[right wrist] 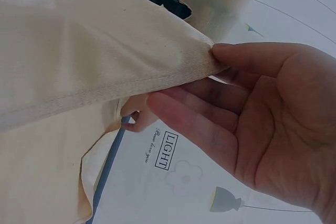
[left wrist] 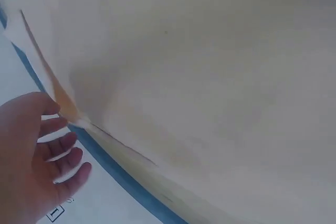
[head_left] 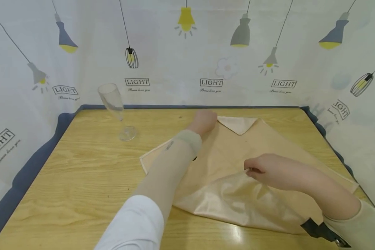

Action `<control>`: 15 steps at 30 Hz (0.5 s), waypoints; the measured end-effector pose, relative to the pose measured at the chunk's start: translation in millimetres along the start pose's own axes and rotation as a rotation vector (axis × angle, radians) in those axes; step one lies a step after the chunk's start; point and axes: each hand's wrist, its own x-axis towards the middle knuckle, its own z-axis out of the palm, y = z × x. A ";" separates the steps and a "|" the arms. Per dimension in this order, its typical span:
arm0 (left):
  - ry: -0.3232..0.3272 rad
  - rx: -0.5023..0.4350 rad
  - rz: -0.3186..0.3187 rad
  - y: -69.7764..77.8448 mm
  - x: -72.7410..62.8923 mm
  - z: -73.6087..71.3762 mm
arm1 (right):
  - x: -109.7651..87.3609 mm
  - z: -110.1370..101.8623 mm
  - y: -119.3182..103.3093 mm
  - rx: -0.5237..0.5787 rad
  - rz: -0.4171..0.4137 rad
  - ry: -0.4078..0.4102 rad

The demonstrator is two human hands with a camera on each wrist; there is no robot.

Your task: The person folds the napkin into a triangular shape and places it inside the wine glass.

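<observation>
The bare right hand [head_left: 270, 171] pinches a hemmed corner of the pale beige satin-like cloth [head_left: 225, 152] between thumb and fingertips, its palm otherwise loose. At its 10 o'clock, the left hand [head_left: 203, 122] seems to pinch the far edge, other fingers spread. The cloth should be light, limp and rather slippery, best held by its stitched corners. It lies toward 3 o'clock on the yellow wood-grain tabletop [head_left: 65, 180], its near flap glossy, its flat face duller, a turned-down triangle at 12.
</observation>
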 end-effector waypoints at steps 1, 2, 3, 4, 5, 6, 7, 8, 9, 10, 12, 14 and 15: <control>0.003 0.001 0.033 0.8 1.1 -1.3 | 0.3 -0.2 0.4 0.001 -0.001 -0.001; -0.003 0.049 0.091 1.9 2.1 -2.4 | 0.6 -0.4 0.7 0.002 -0.003 0.000; -0.014 0.105 0.151 3.1 2.9 -3.0 | 0.9 -0.5 1.1 0.000 -0.004 0.001; -0.029 0.113 0.184 4.7 3.0 -3.5 | 1.0 -0.6 1.4 -0.002 -0.004 0.003; -0.037 0.122 0.216 6.2 3.6 -3.0 | 1.1 -0.8 1.7 -0.003 -0.005 0.004; -0.036 0.136 0.250 7.8 4.0 -2.4 | 1.3 -0.8 2.0 -0.004 -0.005 0.005; -0.035 0.149 0.277 9.5 4.2 -1.4 | 1.5 -0.9 2.2 -0.004 -0.005 0.004; -0.033 0.149 0.295 11.1 4.7 0.2 | 1.7 -0.8 2.5 -0.006 -0.005 0.004; -0.024 0.149 0.311 12.6 5.2 2.2 | 2.0 -0.9 2.7 -0.003 -0.001 0.000; -0.016 0.148 0.327 14.4 5.9 4.0 | 2.2 -0.7 3.0 -0.001 0.002 -0.004; 0.004 0.127 0.345 17.6 7.7 7.5 | 2.6 -0.2 4.0 0.005 0.008 -0.012; 0.007 0.096 0.351 20.8 10.4 11.0 | 2.7 0.6 5.4 0.010 0.015 -0.018; -0.002 0.075 0.351 22.3 11.8 12.6 | 2.4 1.0 5.9 0.014 0.020 -0.022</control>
